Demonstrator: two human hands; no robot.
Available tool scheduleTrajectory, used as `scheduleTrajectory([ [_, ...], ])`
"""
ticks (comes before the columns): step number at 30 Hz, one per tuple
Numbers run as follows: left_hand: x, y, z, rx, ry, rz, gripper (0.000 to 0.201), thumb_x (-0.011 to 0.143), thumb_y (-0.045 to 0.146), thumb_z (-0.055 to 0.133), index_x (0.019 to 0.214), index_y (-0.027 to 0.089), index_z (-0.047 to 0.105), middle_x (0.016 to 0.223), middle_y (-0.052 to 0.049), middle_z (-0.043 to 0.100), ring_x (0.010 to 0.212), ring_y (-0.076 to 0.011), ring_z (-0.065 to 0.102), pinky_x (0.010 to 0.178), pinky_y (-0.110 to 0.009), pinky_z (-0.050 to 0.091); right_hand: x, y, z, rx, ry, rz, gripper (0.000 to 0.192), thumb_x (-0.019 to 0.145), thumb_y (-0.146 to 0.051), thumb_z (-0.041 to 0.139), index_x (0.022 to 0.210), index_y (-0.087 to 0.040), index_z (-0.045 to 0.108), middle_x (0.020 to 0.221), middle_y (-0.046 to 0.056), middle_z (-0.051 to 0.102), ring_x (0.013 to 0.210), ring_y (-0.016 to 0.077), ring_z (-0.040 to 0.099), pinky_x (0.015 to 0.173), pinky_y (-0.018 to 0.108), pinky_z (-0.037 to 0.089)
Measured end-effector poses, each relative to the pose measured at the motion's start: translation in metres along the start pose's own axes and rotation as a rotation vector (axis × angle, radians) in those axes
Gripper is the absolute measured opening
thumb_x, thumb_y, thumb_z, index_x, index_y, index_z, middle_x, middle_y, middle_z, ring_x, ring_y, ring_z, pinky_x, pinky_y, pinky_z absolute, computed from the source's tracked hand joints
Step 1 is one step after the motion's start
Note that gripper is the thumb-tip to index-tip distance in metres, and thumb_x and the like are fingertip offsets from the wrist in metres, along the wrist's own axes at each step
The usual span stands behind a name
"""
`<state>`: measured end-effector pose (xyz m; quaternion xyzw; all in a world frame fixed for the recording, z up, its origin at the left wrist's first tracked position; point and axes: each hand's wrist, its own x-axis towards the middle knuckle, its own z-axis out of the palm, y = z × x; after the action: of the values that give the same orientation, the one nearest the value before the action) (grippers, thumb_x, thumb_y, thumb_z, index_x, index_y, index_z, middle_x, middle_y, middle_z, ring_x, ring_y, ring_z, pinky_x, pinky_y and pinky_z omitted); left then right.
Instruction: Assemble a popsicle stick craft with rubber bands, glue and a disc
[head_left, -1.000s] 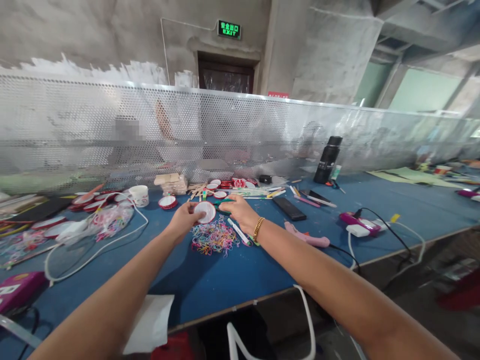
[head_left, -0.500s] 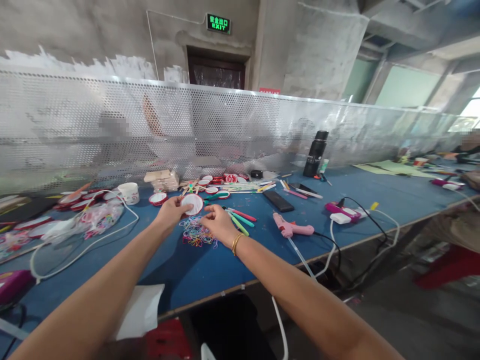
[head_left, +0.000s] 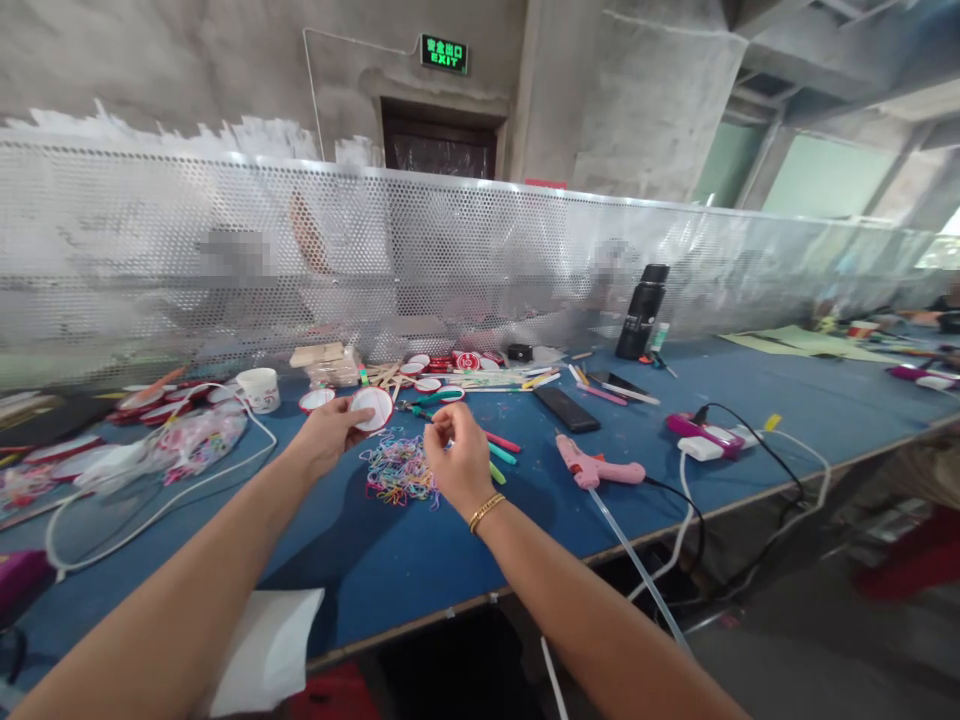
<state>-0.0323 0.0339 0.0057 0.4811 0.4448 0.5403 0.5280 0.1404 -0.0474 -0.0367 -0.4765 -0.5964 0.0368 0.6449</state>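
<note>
My left hand [head_left: 328, 436] holds up a small white round disc with a red rim [head_left: 373, 408] by its edge, just above the blue table [head_left: 390, 560]. A loose pile of coloured rubber bands [head_left: 396, 471] lies on the table below and between my hands. My right hand [head_left: 456, 455] hovers at the right edge of that pile. Its thumb and forefinger are pinched together on what looks like a thin rubber band, lifted towards the disc. A gold bracelet sits on my right wrist.
Coloured markers [head_left: 501, 447] and a pink glue gun [head_left: 598, 468] with its cable lie right of my hands. Behind them are a black remote [head_left: 568, 409], more red-rimmed discs [head_left: 442, 365], a white cup [head_left: 262, 390] and a black bottle [head_left: 641, 313]. A perforated metal screen [head_left: 465, 260] bounds the table's far side.
My right hand has come up off the rubber band pile with its fingers pinched and moved towards the disc. My left hand has kept hold of the disc.
</note>
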Motion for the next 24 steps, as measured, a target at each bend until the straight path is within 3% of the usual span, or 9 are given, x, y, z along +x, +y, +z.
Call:
scheduleTrajectory([
  [5,0.007,0.001,-0.01,0.015,0.058,-0.059,0.026,0.052,0.009,0.077,0.074,0.014,0.063,0.067,-0.001,0.067,0.055,-0.0098,0.059,0.047,-0.017,0.049,0.006,0.003,-0.005,0.074,0.103,0.109,0.007,0.082,-0.027,0.051,0.085,-0.021,0.051,0.074,-0.001,0.057,0.068,0.0149,0.056,0.07,0.028,0.046],
  [11,0.015,0.004,-0.023,0.066,0.103,-0.137,0.028,0.052,0.016,0.075,0.077,0.017,0.063,0.063,0.001,0.065,0.052,-0.0109,0.057,0.046,-0.019,0.043,0.005,0.003,-0.005,0.061,0.04,0.169,0.007,0.082,-0.026,0.05,0.087,-0.021,0.051,0.078,0.001,0.06,0.075,0.0166,0.058,0.077,0.03,0.046],
  [18,0.014,0.008,-0.033,0.112,0.087,-0.225,0.031,0.049,0.02,0.075,0.079,0.018,0.066,0.064,0.0,0.067,0.054,-0.0136,0.059,0.045,-0.02,0.04,0.003,0.003,-0.006,0.058,0.052,0.139,0.006,0.081,-0.026,0.051,0.084,-0.021,0.053,0.076,0.001,0.06,0.073,0.0163,0.058,0.074,0.029,0.046],
  [24,0.017,0.007,-0.043,0.403,0.07,-0.24,0.028,0.045,0.023,0.079,0.069,0.016,0.067,0.06,-0.002,0.065,0.054,-0.0144,0.056,0.046,-0.021,0.036,0.002,0.006,-0.004,0.024,0.04,0.13,0.007,0.081,-0.025,0.052,0.084,-0.02,0.056,0.076,0.001,0.062,0.073,0.0164,0.06,0.075,0.029,0.047],
])
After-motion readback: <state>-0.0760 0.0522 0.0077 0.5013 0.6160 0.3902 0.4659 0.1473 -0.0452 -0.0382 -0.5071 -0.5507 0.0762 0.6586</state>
